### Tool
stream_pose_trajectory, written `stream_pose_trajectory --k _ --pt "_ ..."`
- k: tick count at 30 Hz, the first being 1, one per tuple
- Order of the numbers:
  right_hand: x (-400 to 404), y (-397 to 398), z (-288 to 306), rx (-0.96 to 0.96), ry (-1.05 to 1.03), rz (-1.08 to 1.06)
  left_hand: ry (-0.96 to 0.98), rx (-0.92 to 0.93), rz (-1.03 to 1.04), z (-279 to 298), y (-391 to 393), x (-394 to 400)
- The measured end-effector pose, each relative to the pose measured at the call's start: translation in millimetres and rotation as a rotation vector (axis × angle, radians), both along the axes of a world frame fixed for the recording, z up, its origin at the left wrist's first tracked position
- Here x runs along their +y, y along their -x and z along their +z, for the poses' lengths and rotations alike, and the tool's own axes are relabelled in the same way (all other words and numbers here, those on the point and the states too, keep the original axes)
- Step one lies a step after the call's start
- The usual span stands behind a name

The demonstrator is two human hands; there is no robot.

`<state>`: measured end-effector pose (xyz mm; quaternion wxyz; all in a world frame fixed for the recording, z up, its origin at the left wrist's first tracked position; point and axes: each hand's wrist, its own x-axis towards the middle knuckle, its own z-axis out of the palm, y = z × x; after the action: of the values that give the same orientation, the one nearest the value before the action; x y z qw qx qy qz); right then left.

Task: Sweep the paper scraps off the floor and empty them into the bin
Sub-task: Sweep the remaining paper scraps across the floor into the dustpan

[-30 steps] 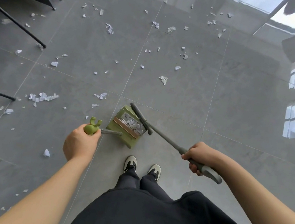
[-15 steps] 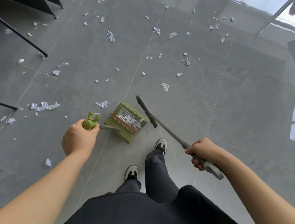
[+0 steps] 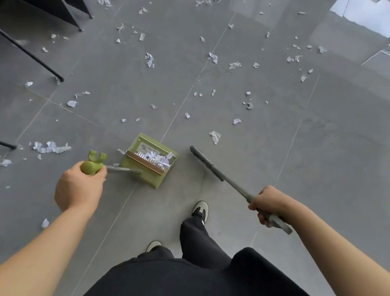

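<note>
Grey tiled floor, scattered paper scraps, unlabelled dustpan

bare forearms, black trousers, white shoes with black stripes

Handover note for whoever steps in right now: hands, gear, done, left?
Left hand grips the green dustpan handle; dustpan sits on the floor, some paper scraps already inside.
Right hand grips the grey broom, head beside the pan.
Left: many loose scraps on the tiles ahead and to the left. No bin in view; nothing emptied yet.
</note>
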<state>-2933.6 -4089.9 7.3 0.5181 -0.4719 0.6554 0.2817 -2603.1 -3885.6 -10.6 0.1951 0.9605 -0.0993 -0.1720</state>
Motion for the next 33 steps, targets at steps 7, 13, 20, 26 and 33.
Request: stream_pose_trajectory --k 7,13,20,26,33 --pt "-76.2 -0.8 -14.4 0.006 -0.001 -0.053 -0.009 -0.056 0.058 0.3 -0.9 -34.2" --pt "-103.8 -22.3 -24.7 -0.049 0.007 -0.114 -0.012 -0.08 0.129 3.9 -4.5 -46.9" --pt "-103.2 -55.3 -6.8 -0.123 -0.087 -0.197 -0.006 -0.104 0.158 8.8 -24.3 -51.4" --pt "-94.7 -82.5 4.1 -0.069 -0.243 -0.128 0.014 -0.105 0.223 16.7 -60.4 -56.9" --pt "-78.3 -125.8 -16.0 -0.048 -0.22 0.029 0.049 -0.114 0.22 25.1 -106.1 -62.6"
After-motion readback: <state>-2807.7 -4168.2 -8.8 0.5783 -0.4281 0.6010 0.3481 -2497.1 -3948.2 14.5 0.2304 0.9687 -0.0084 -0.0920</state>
